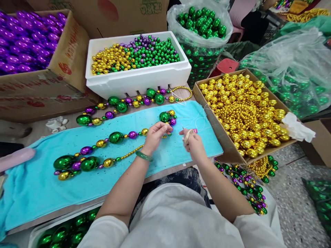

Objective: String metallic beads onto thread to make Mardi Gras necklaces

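Note:
My left hand [156, 135], a green bangle on its wrist, pinches the end of a bead string [116, 137] lying in a long loop on the blue towel [103, 186]. Large green, purple and gold beads make up the string, with small gold ones along its near side. Just beyond my fingertips, a short cluster of beads [164, 117] curves on the cloth. My right hand [191, 142] is closed around a small pointed tool with a pale loop [186, 136]; its exact kind is unclear. Thin clear thread [200, 120] lies beside it, near a small pink piece [194, 131].
Behind the towel lies another bead necklace [121, 106], before a white foam box [137, 74] of small beads. A carton [59, 55] of purple beads stands left. At right is a shallow carton [222, 144] of gold beads. Bead strands [243, 182] hang below it.

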Demonstrator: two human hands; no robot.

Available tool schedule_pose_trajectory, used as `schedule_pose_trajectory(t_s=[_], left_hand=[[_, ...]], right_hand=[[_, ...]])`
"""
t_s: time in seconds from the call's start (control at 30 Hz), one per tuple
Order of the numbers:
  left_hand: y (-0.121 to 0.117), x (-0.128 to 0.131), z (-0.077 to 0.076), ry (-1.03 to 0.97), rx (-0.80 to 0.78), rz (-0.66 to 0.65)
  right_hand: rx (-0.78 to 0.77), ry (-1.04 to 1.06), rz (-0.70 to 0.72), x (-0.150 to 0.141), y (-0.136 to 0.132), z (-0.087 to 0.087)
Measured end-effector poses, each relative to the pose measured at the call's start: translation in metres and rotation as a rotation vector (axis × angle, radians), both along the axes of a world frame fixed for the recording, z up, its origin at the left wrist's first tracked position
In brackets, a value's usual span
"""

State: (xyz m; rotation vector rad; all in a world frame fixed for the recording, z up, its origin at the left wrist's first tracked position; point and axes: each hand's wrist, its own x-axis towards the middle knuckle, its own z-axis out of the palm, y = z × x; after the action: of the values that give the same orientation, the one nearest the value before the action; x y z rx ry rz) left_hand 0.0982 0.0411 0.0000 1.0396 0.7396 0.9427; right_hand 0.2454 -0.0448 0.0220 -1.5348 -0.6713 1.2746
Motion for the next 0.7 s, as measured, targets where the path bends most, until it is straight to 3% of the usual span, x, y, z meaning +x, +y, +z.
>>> schedule_pose_trajectory(t_s=[0.07, 0.17, 0.3, 0.37, 0.43, 0.5, 0.57, 0.63, 0.7], left_hand=[[0.001, -0.002, 0.006, 0.001, -0.056, 0.048], [0.006, -0.008, 0.014, 0.041, -0.052, 0.115], [0.011, -0.019, 0.028, 0.119, 0.061, 0.113], [0.013, -0.023, 0.035, 0.138, 0.104, 0.098], [0.012, -0.025, 0.043, 0.154, 0.140, 0.093], [0.010, -0.026, 0.049, 0.167, 0.171, 0.088], [0.007, -0.027, 0.056, 0.166, 0.194, 0.089], [0.004, -0.028, 0.062, 0.159, 0.211, 0.098], [0.004, -0.032, 0.066, 0.160, 0.228, 0.115]], right_hand=[[0.006, -0.533, 0.029, 0.013, -0.007, -0.016], [-0.168, -1.143, 0.265, 0.031, -0.019, -0.033], [-0.275, -1.378, 0.572, 0.047, -0.023, -0.023], [-0.186, -1.318, 0.673, 0.050, -0.015, -0.007], [-0.019, -1.130, 0.720, 0.046, -0.001, 0.009], [0.168, -0.867, 0.615, 0.034, 0.019, 0.019], [0.303, -0.606, 0.409, 0.014, 0.040, 0.021], [0.320, -0.377, 0.334, -0.008, 0.057, 0.019], [0.288, -0.241, 0.361, -0.025, 0.068, 0.017]])
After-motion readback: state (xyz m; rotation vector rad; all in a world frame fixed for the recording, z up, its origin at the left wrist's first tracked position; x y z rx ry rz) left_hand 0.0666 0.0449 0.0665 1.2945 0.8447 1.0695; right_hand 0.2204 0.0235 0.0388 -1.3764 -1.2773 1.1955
